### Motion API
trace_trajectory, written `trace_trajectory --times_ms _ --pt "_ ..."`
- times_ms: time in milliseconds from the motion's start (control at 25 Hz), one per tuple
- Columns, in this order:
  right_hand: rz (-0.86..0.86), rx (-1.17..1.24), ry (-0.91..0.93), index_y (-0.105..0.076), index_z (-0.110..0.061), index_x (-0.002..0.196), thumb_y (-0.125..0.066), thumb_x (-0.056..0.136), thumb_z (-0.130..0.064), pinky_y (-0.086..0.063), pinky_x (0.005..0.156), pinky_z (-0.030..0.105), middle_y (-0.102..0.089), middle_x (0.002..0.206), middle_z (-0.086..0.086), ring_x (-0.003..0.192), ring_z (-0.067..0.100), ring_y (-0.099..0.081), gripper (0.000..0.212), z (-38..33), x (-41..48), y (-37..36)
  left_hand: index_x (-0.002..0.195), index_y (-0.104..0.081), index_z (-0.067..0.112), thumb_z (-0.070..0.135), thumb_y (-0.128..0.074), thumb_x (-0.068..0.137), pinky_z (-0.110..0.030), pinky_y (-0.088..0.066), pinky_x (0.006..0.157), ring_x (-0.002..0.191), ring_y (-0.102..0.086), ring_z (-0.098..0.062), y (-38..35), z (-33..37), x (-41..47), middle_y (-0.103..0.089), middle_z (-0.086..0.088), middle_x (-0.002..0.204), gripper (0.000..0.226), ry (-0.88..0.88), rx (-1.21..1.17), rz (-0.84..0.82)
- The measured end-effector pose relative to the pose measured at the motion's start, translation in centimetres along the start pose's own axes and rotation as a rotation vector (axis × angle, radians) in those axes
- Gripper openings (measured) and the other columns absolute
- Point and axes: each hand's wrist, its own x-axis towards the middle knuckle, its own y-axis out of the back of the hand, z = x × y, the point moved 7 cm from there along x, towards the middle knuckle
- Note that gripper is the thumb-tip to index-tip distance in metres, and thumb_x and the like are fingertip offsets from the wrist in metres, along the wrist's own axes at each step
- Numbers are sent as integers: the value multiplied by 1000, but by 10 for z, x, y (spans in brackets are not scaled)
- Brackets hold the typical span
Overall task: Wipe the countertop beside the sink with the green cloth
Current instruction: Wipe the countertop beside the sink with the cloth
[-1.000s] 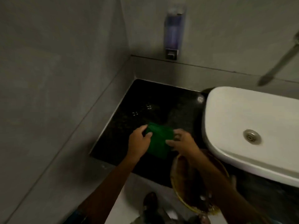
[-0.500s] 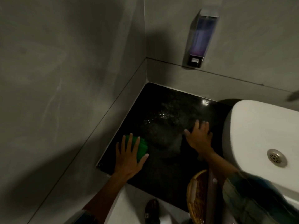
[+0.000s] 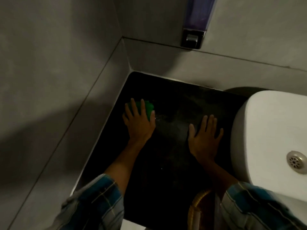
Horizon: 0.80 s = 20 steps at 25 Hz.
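Observation:
The dark stone countertop (image 3: 176, 156) fills the corner left of the white sink (image 3: 269, 130). My left hand (image 3: 138, 121) lies flat, fingers spread, pressing the green cloth (image 3: 147, 107) onto the counter near the left wall; most of the cloth is hidden under the fingers. My right hand (image 3: 205, 136) rests flat and empty on the counter, fingers apart, close beside the sink's rounded edge. A faint wet smear shows on the counter between the hands.
Grey tiled walls close the counter on the left and back. A soap dispenser (image 3: 195, 22) hangs on the back wall above the counter. The sink drain (image 3: 297, 161) is at far right. A woven basket rim (image 3: 197, 206) shows below the counter's front edge.
Both hands held the cloth a second ago. Now the left hand alone presses it and has slid it toward the back along the left wall; the right hand lies flat by the sink.

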Motion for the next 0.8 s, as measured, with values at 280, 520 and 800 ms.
trace_trajectory --times_ms 280,520,800 --pt "60 -8 -1 -38 -7 146 -35 96 -48 -21 117 57 -37 155 16 146 29 -31 65 -1 -1 6 146 -26 46 53 -46 82 -60 -27 110 147 -18 -38 -29 42 -69 -23 -2 162 67 -602 166 -105" --pt "46 -15 -18 -36 -8 147 -30 96 -50 -18 118 56 -34 157 15 147 28 -28 67 -1 -1 6 144 -36 38 54 -35 94 -63 -29 106 143 -28 -41 -3 -38 18 -33 -8 158 53 -203 126 -26" --pt "82 -7 -23 -40 -9 146 -31 98 -38 -21 118 55 -36 157 13 146 26 -31 57 -1 -1 5 146 -30 38 52 -26 96 -61 -16 114 147 -17 -38 -34 112 62 -22 -3 162 53 -421 77 -159"
